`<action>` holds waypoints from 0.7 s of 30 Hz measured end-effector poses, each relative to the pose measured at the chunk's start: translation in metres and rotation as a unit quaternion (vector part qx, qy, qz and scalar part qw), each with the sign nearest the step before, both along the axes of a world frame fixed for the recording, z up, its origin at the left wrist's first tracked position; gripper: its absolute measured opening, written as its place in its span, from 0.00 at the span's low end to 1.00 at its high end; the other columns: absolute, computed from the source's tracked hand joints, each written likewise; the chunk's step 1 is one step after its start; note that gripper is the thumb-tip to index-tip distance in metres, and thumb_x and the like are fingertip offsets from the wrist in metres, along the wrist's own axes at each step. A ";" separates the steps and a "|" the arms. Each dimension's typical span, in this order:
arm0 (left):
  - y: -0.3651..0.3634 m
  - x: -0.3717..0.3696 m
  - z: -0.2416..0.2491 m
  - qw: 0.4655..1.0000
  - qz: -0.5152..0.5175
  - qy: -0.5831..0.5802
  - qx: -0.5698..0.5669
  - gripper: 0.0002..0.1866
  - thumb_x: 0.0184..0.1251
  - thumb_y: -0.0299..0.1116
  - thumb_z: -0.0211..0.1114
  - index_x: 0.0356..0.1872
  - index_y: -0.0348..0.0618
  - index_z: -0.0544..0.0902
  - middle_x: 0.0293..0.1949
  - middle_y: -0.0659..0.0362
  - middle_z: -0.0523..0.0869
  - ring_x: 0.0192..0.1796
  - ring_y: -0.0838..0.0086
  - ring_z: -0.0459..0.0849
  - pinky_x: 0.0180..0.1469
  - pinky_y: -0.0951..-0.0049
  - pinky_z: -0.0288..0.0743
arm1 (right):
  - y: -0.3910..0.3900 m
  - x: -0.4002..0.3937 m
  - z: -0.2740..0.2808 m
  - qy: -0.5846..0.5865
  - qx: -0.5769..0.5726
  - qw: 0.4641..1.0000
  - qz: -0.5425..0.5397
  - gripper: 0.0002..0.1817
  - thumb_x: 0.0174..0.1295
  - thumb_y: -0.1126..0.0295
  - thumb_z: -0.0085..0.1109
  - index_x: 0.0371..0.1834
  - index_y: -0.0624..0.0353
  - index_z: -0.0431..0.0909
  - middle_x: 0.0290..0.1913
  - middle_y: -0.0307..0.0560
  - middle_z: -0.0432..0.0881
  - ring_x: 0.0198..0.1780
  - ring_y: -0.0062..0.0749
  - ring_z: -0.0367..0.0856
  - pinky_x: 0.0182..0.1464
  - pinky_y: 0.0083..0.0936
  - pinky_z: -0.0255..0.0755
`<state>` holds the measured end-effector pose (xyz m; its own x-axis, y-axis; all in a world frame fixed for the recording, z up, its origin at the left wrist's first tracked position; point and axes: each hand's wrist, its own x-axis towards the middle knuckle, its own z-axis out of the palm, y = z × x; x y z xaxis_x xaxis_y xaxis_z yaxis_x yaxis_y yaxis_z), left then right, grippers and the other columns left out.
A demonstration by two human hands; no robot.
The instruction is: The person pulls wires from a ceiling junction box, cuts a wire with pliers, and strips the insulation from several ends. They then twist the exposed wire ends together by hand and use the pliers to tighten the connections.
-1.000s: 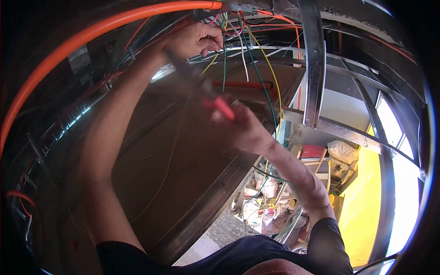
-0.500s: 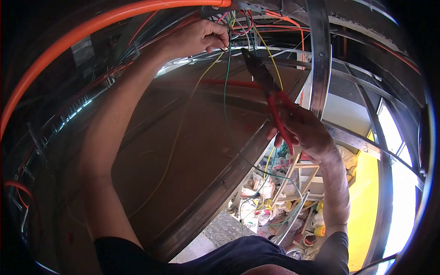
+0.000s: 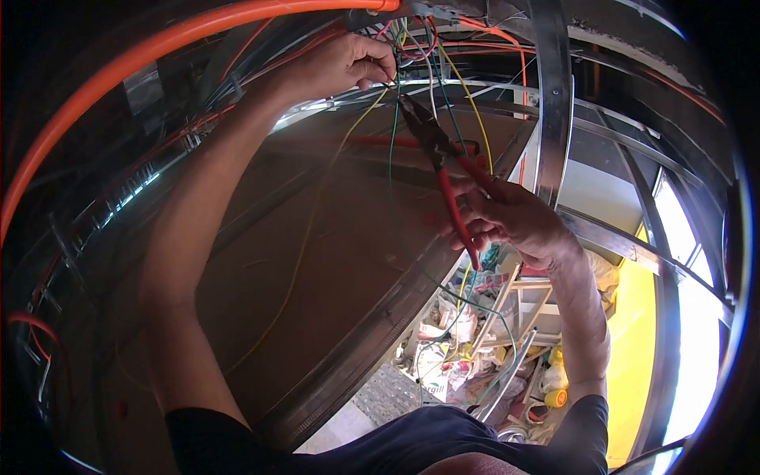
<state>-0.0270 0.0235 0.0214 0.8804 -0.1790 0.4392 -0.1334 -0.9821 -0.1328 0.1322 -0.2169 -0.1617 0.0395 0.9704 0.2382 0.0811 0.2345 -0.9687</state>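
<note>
Up in the ceiling void: both arms are raised among metal framing, with wires hanging out of the end of an orange conduit (image 3: 198,36).

Change: over the last second the right hand (image 3: 507,222) has swung the red-handled pliers (image 3: 439,158) up from a blur at mid-frame; half a second ago the nose stood a little to the right, and now it has tipped left and closer to the wire bunch.

Meaning: judged from this, the tool is being lined up on the strands just below the left hand (image 3: 340,63), though no wire can be seen caught in the nose.

Left hand: closed, pinching the wire bundle (image 3: 408,43) where it leaves the conduit mouth (it has hardly shifted across the three frames).

Right hand: wrapped around the red grips, fingers curled; the handles look spread, so the nose seems partly parted, but it is too dark and small to be sure.

Wires: a yellow wire (image 3: 467,95), a green wire (image 3: 392,134) and a white one trail down from the bundle, crossing right beside the pliers' nose.

Around: a vertical metal stud (image 3: 550,103) stands just right of the pliers; a brown board (image 3: 317,261) fills the middle.

In the way: the loose strands hang tangled together, so picking out one is awkward; the stud crowds the right wrist.

Below: a cluttered floor with bags and a wooden ladder (image 3: 514,309), well apart from the hands.
</note>
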 end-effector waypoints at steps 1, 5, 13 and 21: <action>0.000 0.001 0.000 1.000 -0.001 -0.001 0.004 0.04 0.72 0.22 0.61 0.40 0.36 0.84 0.33 0.59 0.87 0.31 0.79 0.85 0.35 0.75 0.80 | 0.000 0.000 0.001 0.012 0.000 1.000 0.006 0.25 0.77 0.61 0.50 0.72 0.61 0.64 0.46 0.54 0.88 0.41 0.31 0.89 0.39 0.21 0.80; -0.002 0.000 0.001 1.000 0.012 -0.001 0.001 0.04 0.72 0.22 0.61 0.40 0.37 0.84 0.33 0.59 0.87 0.31 0.79 0.85 0.35 0.75 0.80 | 0.004 0.001 0.002 -0.005 0.006 1.000 0.010 0.27 0.78 0.60 0.50 0.75 0.59 0.62 0.44 0.52 0.88 0.39 0.29 0.88 0.38 0.20 0.79; 0.002 -0.001 -0.002 0.999 0.008 -0.016 -0.047 0.06 0.71 0.18 0.58 0.40 0.37 0.84 0.34 0.60 0.88 0.33 0.80 0.85 0.37 0.76 0.81 | 0.005 -0.015 0.008 -0.026 -0.017 0.993 -0.115 0.25 0.77 0.61 0.50 0.76 0.50 0.64 0.40 0.48 0.87 0.34 0.31 0.87 0.37 0.27 0.80; 0.001 -0.001 0.000 1.000 0.001 -0.008 -0.029 0.07 0.69 0.16 0.58 0.39 0.36 0.83 0.33 0.60 0.87 0.33 0.81 0.84 0.36 0.76 0.80 | 0.018 -0.022 -0.023 -0.527 0.253 0.611 -0.534 0.19 0.69 0.73 0.50 0.63 0.56 0.73 0.34 0.55 0.79 0.38 0.52 0.86 0.39 0.47 0.78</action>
